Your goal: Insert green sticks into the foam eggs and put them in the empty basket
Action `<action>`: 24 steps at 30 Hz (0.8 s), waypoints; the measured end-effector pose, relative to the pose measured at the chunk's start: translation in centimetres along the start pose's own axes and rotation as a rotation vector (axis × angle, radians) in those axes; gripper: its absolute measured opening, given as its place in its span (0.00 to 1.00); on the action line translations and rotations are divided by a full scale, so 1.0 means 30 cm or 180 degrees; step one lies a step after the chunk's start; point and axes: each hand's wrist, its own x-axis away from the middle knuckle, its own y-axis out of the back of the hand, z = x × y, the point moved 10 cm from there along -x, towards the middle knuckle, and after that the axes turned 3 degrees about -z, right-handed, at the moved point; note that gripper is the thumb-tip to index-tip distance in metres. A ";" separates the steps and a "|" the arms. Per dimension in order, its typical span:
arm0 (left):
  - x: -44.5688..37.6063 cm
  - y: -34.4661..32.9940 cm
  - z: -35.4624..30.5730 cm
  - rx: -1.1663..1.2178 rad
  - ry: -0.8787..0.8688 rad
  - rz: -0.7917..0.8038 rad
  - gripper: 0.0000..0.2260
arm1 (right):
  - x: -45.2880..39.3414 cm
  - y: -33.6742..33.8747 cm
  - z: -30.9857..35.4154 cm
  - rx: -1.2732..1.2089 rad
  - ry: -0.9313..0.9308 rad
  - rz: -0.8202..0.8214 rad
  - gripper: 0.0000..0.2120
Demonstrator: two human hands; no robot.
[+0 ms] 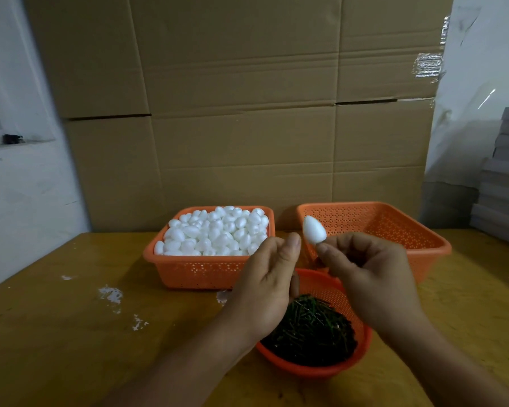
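While our right hand (373, 268) pinches one foam egg (314, 229) before the empty basket (417, 230), our left hand (269, 277) hangs loosely curled, holding nothing.

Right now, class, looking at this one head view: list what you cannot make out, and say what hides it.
- Whether the egg has a stick in it: the right hand pinches its lower end and covers it.
- Whether the left hand holds a stick: only its back shows.
- The near floor of the empty basket: its front wall and the right hand hide it.
- Single sticks in the round basket: too dark and small.
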 end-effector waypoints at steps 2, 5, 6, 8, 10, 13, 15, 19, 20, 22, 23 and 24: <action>0.006 -0.016 0.021 -0.0167 0.0113 0.0148 0.22 | -0.077 0.045 -0.047 0.0407 -0.0147 -0.0169 0.06; 0.026 -0.060 0.029 -0.0381 0.0134 0.0472 0.19 | -0.209 0.092 -0.135 0.1447 -0.0298 -0.0173 0.07; 0.033 -0.072 0.028 -0.0470 0.0101 0.0546 0.19 | -0.251 0.098 -0.166 0.1821 -0.0332 -0.0093 0.06; 0.048 -0.091 0.021 -0.0634 0.0023 0.0656 0.20 | -0.320 0.099 -0.233 0.2362 -0.0456 0.0134 0.10; 0.057 -0.103 0.014 -0.0748 -0.0038 0.0744 0.22 | -0.370 0.094 -0.301 0.2664 -0.0690 0.0365 0.18; 0.060 -0.106 0.011 -0.0743 -0.0021 0.0800 0.22 | -0.406 0.081 -0.388 0.2988 -0.1090 0.0672 0.24; 0.061 -0.108 0.012 -0.0710 -0.0002 0.0830 0.22 | -0.417 0.062 -0.418 0.3227 -0.1222 0.0872 0.25; 0.068 -0.115 0.006 -0.0719 -0.0008 0.0913 0.18 | -0.425 0.039 -0.438 0.3464 -0.1325 0.1014 0.21; 0.069 -0.114 0.001 -0.0727 -0.0035 0.0923 0.17 | -0.426 0.036 -0.447 0.3485 -0.1362 0.1051 0.20; 0.068 -0.111 -0.010 -0.0754 -0.0094 0.0912 0.16 | -0.426 0.028 -0.462 0.3529 -0.1412 0.1145 0.16; 0.069 -0.110 -0.013 -0.0745 -0.0099 0.0904 0.15 | -0.424 0.022 -0.467 0.3564 -0.1406 0.1197 0.13; 0.070 -0.110 -0.014 -0.0712 -0.0080 0.0905 0.15 | -0.425 0.016 -0.471 0.3580 -0.1390 0.1230 0.12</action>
